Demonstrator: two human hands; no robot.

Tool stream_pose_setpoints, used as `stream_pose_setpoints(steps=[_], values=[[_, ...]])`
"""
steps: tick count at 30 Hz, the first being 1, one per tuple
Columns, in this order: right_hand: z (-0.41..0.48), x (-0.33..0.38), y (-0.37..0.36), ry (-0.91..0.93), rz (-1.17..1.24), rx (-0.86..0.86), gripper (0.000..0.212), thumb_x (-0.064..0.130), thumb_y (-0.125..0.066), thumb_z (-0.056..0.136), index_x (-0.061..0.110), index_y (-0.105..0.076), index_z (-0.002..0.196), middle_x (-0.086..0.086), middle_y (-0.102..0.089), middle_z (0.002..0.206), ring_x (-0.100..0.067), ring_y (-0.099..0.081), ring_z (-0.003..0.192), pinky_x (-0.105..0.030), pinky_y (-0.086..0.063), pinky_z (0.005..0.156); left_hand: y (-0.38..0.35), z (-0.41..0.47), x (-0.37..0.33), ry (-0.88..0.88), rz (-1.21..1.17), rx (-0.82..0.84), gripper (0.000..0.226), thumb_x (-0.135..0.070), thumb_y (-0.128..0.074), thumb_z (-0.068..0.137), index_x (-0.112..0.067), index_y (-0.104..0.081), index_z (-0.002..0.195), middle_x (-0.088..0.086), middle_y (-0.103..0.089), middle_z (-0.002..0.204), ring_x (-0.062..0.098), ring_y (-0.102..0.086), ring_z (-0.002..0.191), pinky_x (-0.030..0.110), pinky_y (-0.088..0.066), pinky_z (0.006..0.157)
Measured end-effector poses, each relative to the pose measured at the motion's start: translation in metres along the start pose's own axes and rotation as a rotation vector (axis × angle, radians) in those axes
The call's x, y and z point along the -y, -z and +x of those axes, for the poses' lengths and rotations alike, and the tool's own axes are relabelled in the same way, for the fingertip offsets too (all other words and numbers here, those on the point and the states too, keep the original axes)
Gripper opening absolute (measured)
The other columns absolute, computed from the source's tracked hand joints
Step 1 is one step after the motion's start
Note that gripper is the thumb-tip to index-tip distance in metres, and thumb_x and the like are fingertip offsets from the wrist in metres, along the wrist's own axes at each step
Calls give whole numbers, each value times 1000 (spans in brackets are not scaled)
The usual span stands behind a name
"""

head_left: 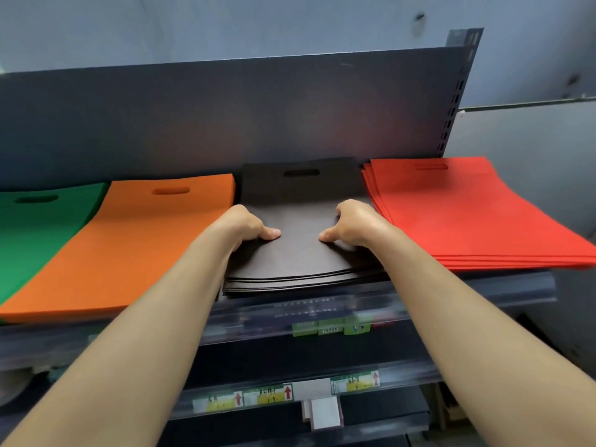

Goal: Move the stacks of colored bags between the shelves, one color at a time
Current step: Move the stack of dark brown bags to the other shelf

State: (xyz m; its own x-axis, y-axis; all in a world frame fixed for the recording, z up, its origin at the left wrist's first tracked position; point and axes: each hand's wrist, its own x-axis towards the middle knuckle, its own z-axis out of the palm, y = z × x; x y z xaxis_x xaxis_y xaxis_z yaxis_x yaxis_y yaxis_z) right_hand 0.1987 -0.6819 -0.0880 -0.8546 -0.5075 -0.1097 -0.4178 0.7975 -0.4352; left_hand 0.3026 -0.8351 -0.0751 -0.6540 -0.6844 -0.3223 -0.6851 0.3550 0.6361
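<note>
A stack of dark brown bags (300, 204) lies on the top shelf (467, 285), between an orange stack (129, 240) on its left and a red stack (458, 214) on its right. A green stack (35, 227) lies at the far left. My left hand (245, 225) grips the left side of the brown stack, thumb on top and fingers tucked under the edge. My right hand (351, 225) grips its right side the same way. The brown stack's front edge shows several fanned layers.
A dark back panel (225, 117) rises behind the stacks, with a slotted upright (458, 91) at its right end. Lower shelves carry price-tag strips (332, 327) and yellow labels (264, 396). A grey wall stands to the right.
</note>
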Motion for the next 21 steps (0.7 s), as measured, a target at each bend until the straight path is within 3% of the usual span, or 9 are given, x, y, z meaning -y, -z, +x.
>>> stream_pose_setpoints(steps=[4, 10, 15, 21], values=[[11, -5, 3, -69, -13, -50, 67, 42, -70, 79, 8, -46, 132, -13, -46, 137, -35, -40, 127, -40, -39, 102, 1, 9, 5, -49, -151, -64, 51, -21, -79, 74, 3, -53, 111, 15, -56, 102, 28, -50, 85, 30, -38, 74], [24, -4, 3, -129, 65, -27, 74, 58, -64, 78, 7, -46, 129, -15, -45, 135, -36, -43, 123, -44, -38, 102, 6, 13, 15, -206, -318, -133, 45, -12, -78, 71, -6, -52, 107, 9, -62, 107, 27, -61, 96, 36, -50, 84], [29, -3, 6, -134, 159, -79, 77, 61, -62, 78, 2, -48, 125, -17, -51, 130, -35, -48, 119, -39, -39, 98, 20, 6, 13, -397, -382, -211, 42, -5, -75, 73, -10, -52, 107, 3, -62, 105, 18, -61, 95, 25, -45, 79], [33, -3, 7, -111, 579, -113, 97, 53, -68, 77, 0, -20, 143, -13, -35, 146, -30, -36, 133, -38, -31, 107, 40, -1, 27, -499, -480, -220, 41, -2, -71, 76, -10, -51, 111, 1, -63, 107, 12, -62, 92, 22, -49, 77]])
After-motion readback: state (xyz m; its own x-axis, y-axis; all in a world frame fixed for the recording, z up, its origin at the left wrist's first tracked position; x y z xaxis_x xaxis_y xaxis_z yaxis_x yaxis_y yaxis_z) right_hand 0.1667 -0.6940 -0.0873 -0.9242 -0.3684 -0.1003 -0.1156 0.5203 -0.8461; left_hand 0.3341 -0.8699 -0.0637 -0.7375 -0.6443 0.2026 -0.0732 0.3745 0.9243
